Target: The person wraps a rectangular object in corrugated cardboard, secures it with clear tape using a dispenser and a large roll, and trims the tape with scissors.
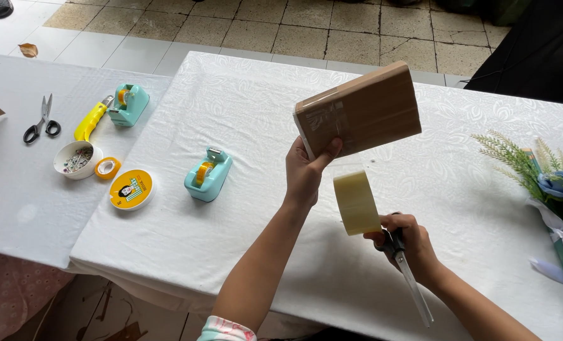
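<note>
Two hands busy: our left hand (pixel 305 173) grips a brown paper-wrapped parcel (pixel 360 112) above the white counter (pixel 243 88), clear tape on its near-left end. Our right hand (pixel 407 243) is closed around scissors (pixel 411 275) and a tape roll (pixel 356 202).

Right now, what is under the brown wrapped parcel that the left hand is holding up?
Under the brown parcel, raised by the left hand, hangs a clear tape roll, with the right hand gripping scissors. Below lies the white tablecloth. The parcel's underside is hidden.
</note>
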